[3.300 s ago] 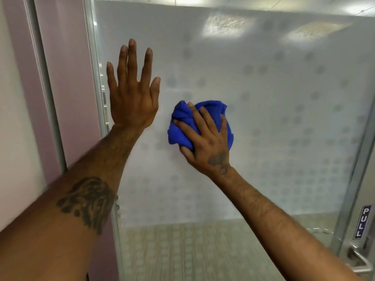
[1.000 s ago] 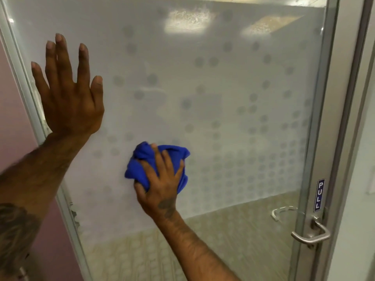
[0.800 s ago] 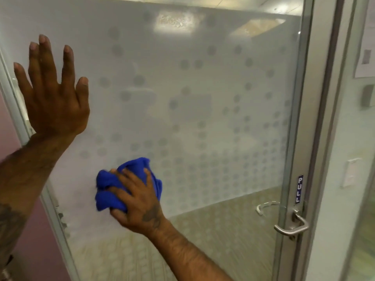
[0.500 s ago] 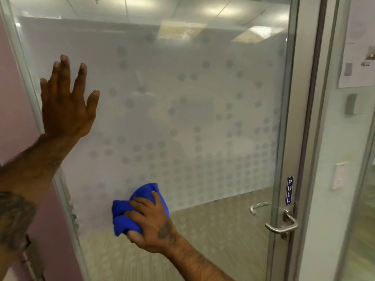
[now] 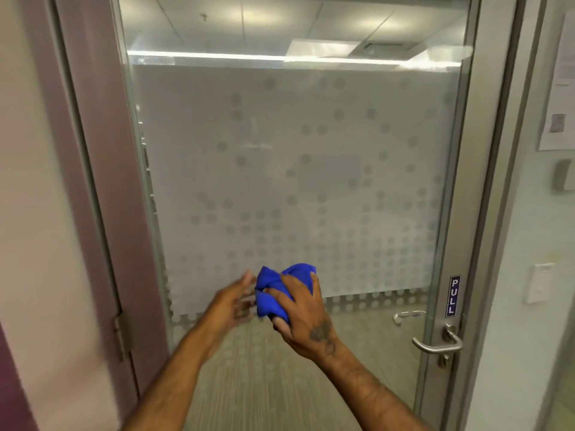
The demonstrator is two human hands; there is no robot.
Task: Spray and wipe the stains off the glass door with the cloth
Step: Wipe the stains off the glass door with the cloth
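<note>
A crumpled bright blue cloth (image 5: pixel 280 290) is held in the lower middle of the frame, in front of the lower edge of the frosted, dot-patterned glass door (image 5: pixel 311 166). It is gripped by the right hand (image 5: pixel 303 318), whose fingers (image 5: pixel 315 284) are curled over the bundle from the right and from above. Whether the cloth is pressed on the glass or held a little off it cannot be told.

The left hand (image 5: pixel 231 304) is seen just to the left of the cloth, blurred, with its fingers (image 5: pixel 247 278) stretched out and holding nothing. Their tips are touching, or almost touching, the left side of the bundle. The cloth therefore lies directly to the right of the left fingers, between the two hands. The bundle is a lump slightly taller than wide, without a clear long axis.

It is judged that the cloth is about to be refolded or passed over. For this, only a short closing of the left fingers toward the right would be needed.
</note>
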